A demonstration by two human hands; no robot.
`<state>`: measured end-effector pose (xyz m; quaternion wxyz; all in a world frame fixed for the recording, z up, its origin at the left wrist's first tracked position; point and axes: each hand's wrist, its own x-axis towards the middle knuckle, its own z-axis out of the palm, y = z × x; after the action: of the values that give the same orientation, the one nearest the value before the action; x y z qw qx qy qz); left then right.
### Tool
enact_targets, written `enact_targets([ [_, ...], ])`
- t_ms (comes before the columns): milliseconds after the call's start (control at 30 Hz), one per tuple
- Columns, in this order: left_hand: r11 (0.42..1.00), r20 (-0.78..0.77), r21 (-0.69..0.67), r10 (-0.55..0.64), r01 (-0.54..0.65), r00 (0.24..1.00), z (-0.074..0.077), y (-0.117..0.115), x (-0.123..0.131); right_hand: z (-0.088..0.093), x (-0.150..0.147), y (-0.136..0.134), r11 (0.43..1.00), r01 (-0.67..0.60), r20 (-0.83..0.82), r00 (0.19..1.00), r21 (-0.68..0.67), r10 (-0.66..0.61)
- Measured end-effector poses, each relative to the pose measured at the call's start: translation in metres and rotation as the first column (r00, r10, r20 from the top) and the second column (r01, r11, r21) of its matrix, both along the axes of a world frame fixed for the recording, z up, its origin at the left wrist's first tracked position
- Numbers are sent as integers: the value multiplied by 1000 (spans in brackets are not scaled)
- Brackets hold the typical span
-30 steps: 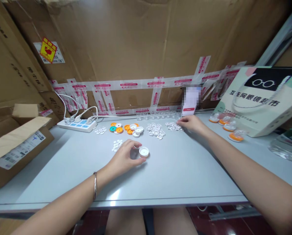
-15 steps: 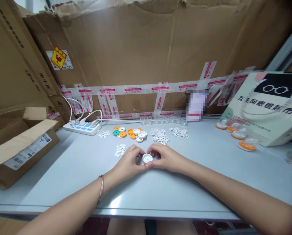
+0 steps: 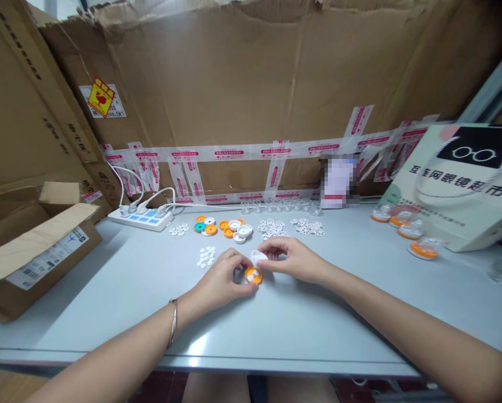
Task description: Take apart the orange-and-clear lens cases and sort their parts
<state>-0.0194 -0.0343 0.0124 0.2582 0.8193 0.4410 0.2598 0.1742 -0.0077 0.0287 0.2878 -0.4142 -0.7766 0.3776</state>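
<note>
An orange round cup (image 3: 253,275) with small white pieces inside rests on the table, held between the thumb and fingers of my left hand (image 3: 229,272). Just behind it, my right hand (image 3: 288,257) pinches a white round part (image 3: 258,257), tilted and lifted off the orange cup. Small white discs (image 3: 206,257) lie to the left of my left hand. Orange, white and green round cups (image 3: 210,229) stand farther back, and flat white cut-out pieces (image 3: 272,228) are behind my right hand.
Clear round parts (image 3: 282,205) line the back of the grey table (image 3: 301,330). Finished-looking orange and white pieces (image 3: 424,249) sit at right by a paper bag (image 3: 456,184). A power strip (image 3: 140,217) and open carton (image 3: 66,246) are at left.
My right hand has moved up and slightly right with the white part, which earlier sat between both hands. The orange cup with white pieces now shows beneath. My left hand stays nearly still.
</note>
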Motion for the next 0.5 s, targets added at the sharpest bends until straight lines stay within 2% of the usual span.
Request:
enact_targets([
  [100,1000,-5,-10,-7,7,1000,2,-1,0,-4,1,5,993,117,-39,992,4,-116],
  [233,1000,-21,-10,-4,4,1000,4,-3,0,0,-3,14,963,232,8,972,135,-235],
  [400,1000,-20,5,-9,9,1000,2,-3,-2,16,-15,41,949,221,40,971,226,-236],
  [500,1000,-15,-5,-14,14,1000,3,-4,-3,18,-24,59,933,258,98,952,251,-290],
])
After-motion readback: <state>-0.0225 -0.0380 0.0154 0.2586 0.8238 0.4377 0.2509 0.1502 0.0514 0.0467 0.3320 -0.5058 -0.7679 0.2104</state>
